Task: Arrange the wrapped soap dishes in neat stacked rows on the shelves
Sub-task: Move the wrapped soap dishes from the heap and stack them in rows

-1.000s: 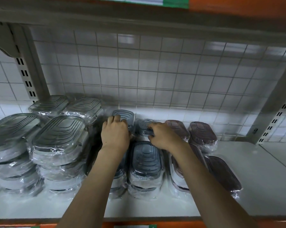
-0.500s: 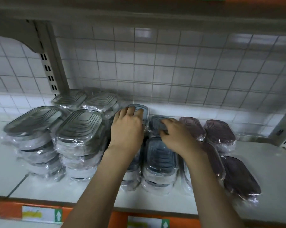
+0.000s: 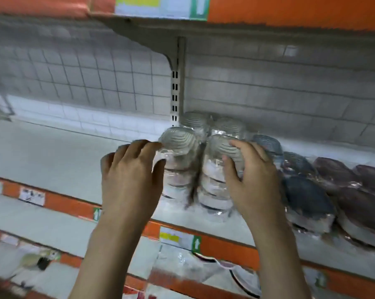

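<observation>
- Left hand point(image 3: 130, 180) at the left side of the front-left stack of clear wrapped soap dishes point(image 3: 179, 165), fingers spread and loosely bent, fingertips touching the wrap near the top dish, thumb against the stack's side.
- Right hand point(image 3: 251, 178) cupped around the front-right clear stack point(image 3: 216, 182), fingers curled over its top right edge, thumb pressed on its front.
- Two clear stacks side by side, touching, on the white shelf point(image 3: 52, 156); two more clear stacks point(image 3: 214, 126) right behind them, by the slotted upright point(image 3: 175, 89).
- To the right, blue-grey dishes point(image 3: 305, 197) in stacks, then dark maroon dishes point(image 3: 355, 190) further right, all wrapped in film.
- Orange edge strip point(image 3: 225, 244) with price labels along the shelf front.
- Tiled wall point(image 3: 268, 93) and wire grid behind the shelf.
- Lower shelf with more wrapped goods point(image 3: 204, 268), too blurred to tell apart.
</observation>
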Demonstrator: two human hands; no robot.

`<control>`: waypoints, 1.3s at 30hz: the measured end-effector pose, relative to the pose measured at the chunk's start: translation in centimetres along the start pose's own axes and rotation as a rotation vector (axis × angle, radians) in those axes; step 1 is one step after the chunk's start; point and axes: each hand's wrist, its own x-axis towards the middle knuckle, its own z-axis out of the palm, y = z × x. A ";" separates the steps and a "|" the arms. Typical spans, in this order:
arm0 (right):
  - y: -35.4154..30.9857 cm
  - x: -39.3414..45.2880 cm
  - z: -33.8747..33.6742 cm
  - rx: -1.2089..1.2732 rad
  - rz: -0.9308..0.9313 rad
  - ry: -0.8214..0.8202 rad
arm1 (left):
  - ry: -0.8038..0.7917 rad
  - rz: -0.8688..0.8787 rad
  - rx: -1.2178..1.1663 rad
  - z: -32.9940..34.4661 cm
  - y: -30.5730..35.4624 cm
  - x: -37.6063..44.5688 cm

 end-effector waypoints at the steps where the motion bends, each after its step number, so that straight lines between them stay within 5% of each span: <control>1: -2.3 -0.1 1.6 0.032 -0.026 0.005 | 0.013 -0.021 0.019 -0.9 -2.7 -0.3; 10: -21.0 -4.9 19.1 0.248 -0.153 -0.293 | -0.015 -0.238 0.231 -10.6 -26.0 -4.8; 18: -31.8 -8.1 30.8 0.351 -0.258 -0.552 | -0.114 -0.538 0.339 -14.5 -40.1 -9.9; 39: -57.7 -1.2 62.9 0.574 -0.360 -0.755 | -0.107 -0.712 0.512 -17.0 -75.0 0.1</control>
